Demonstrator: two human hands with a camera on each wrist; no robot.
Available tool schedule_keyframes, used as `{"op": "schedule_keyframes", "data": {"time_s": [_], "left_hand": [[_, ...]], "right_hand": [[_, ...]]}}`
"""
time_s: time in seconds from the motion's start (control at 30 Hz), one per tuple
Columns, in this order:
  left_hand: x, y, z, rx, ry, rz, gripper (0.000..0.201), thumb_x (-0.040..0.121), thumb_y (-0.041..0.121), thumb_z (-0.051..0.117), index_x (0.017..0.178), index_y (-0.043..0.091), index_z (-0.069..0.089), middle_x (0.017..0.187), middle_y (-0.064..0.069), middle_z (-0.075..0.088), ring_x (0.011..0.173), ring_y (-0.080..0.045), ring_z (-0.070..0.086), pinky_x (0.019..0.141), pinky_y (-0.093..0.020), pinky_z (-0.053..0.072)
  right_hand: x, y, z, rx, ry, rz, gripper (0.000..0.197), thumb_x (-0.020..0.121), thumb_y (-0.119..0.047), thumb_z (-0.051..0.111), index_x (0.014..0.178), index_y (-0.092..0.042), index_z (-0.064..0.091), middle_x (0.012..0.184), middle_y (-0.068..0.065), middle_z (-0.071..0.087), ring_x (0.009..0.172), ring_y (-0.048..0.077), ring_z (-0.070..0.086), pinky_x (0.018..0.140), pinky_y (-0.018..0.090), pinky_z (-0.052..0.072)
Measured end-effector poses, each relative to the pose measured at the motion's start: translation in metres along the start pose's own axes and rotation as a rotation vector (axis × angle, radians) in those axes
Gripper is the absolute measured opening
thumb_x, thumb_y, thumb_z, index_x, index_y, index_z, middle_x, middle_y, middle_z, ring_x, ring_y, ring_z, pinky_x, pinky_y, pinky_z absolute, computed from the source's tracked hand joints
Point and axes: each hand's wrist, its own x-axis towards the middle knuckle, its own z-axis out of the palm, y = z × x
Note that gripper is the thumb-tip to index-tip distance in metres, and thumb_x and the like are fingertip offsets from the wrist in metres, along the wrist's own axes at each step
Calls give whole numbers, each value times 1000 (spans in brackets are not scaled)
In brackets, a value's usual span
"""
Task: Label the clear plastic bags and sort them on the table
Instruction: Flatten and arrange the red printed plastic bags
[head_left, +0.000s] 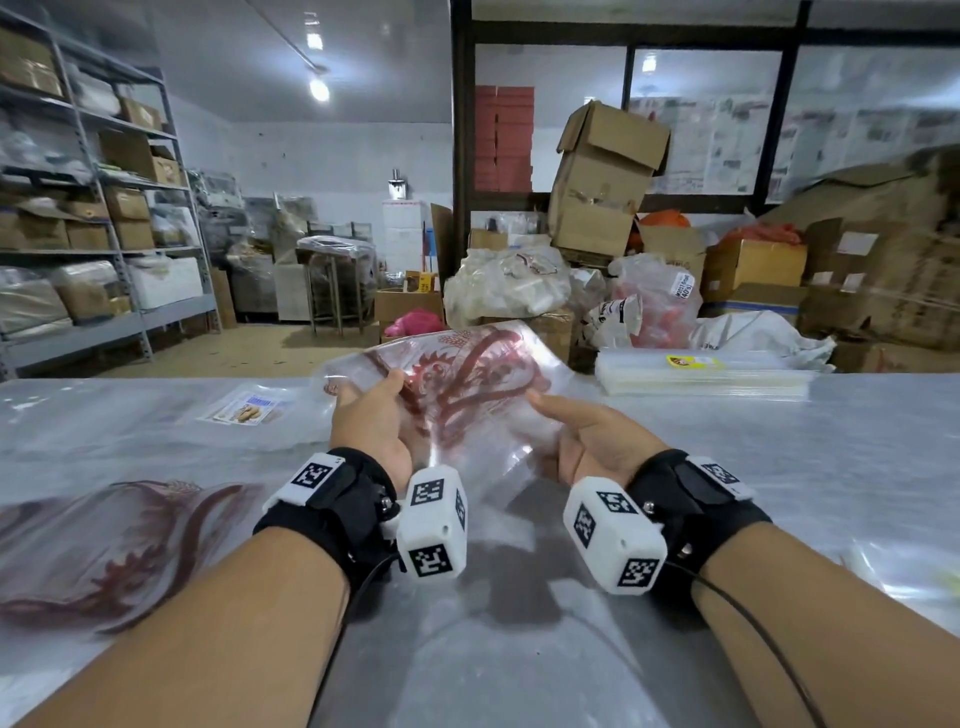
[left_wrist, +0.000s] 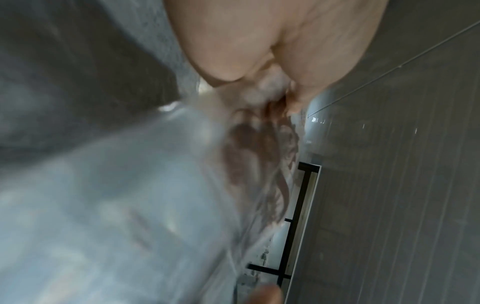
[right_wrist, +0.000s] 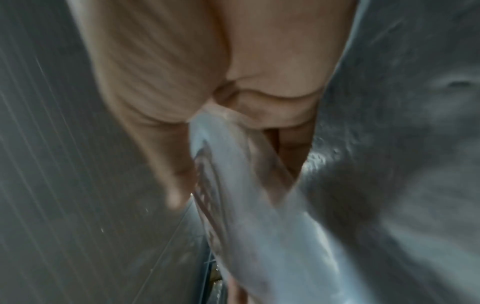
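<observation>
Bags (head_left: 119, 545), labels (head_left: 248, 408) on table (head_left: 519, 649)

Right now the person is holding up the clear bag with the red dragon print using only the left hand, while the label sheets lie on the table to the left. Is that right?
Not quite: both hands hold it. The head view shows the left hand and the right hand each gripping a side of the clear bag with the red dragon print, raised above the table. The label sheets do lie on the left.

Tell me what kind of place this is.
Most likely a packaging stockroom or warehouse: metal shelving loaded with cartons, cardboard boxes piled along the back wall, and a stack of clear plastic bags on the plastic-covered table.
</observation>
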Motion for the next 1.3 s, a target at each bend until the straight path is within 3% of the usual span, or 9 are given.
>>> {"op": "schedule_keyframes", "data": {"time_s": [0.13, 0.33, 0.4, 0.5, 0.63, 0.77, 1.03, 1.17, 1.3], "left_hand": [[-3, 0, 4, -14, -108, 27, 90, 99, 7, 61, 159, 42, 4, 138, -8, 57, 103, -27, 71, 80, -46, 60], [-7, 5, 3, -43, -160, 129, 84, 85, -13, 47, 156, 30, 30, 102, -7, 60, 91, -22, 60, 76, -34, 53], [-3, 10, 0, -124, -107, 106, 54, 81, -8, 44, 126, 18, 59, 98, -5, 57, 88, -25, 52, 75, -34, 49], [1, 17, -5, -312, -54, 61, 10, 78, 8, 53, 84, 14, 57, 85, -5, 58, 77, -27, 51, 74, -33, 46], [1, 23, -13, -393, -152, 9, 61, 87, 58, 59, 128, 13, 55, 120, -18, 65, 107, -41, 65, 97, -58, 48], [-4, 25, -16, -223, -248, 15, 76, 89, 75, 50, 129, 11, 56, 120, -24, 68, 104, -44, 70, 86, -61, 55], [-8, 23, -14, 365, -210, -84, 19, 89, 29, 74, 97, 12, 72, 115, -8, 75, 87, -27, 69, 72, -37, 55], [-17, 19, -12, 499, -256, -132, 21, 84, 22, 78, 95, 5, 73, 79, -11, 77, 57, -25, 71, 48, -29, 55], [-13, 20, -14, 595, -315, -221, 57, 59, 21, 89, 112, 4, 76, 107, -20, 75, 101, -39, 72, 94, -57, 54]], "right_hand": [[5, 1, -1, 71, 259, 25, 25, 84, -18, 78, 105, -6, 73, 70, 5, 66, 48, 16, 56, 47, 23, 49], [4, -12, -13, 4, 437, -8, 21, 87, -9, 72, 106, -2, 66, 80, 10, 61, 51, 18, 52, 45, 25, 45], [5, -15, -22, -64, 501, -70, 28, 83, -6, 75, 108, 1, 66, 94, 14, 70, 65, 23, 64, 54, 28, 50], [3, -20, -30, -165, 615, -96, 42, 72, -2, 74, 113, 1, 65, 111, 16, 70, 77, 26, 62, 66, 39, 47], [2, -26, -45, -351, 743, -54, 7, 70, -3, 73, 75, -4, 69, 84, 14, 65, 66, 31, 60, 63, 40, 46], [2, -29, -58, -607, 856, -112, 17, 82, -16, 64, 69, -4, 61, 67, 12, 59, 57, 26, 52, 55, 29, 40], [0, -34, -73, -607, 1023, -263, 20, 84, -15, 62, 67, -6, 55, 66, 10, 59, 60, 28, 53, 52, 26, 42], [1, -31, -74, -523, 1056, -339, 15, 76, -12, 66, 66, -7, 56, 67, 10, 58, 66, 28, 53, 63, 35, 44], [2, -29, -72, -470, 1033, -401, 8, 77, -18, 72, 75, -11, 69, 77, 5, 71, 75, 27, 66, 71, 31, 49]]}}
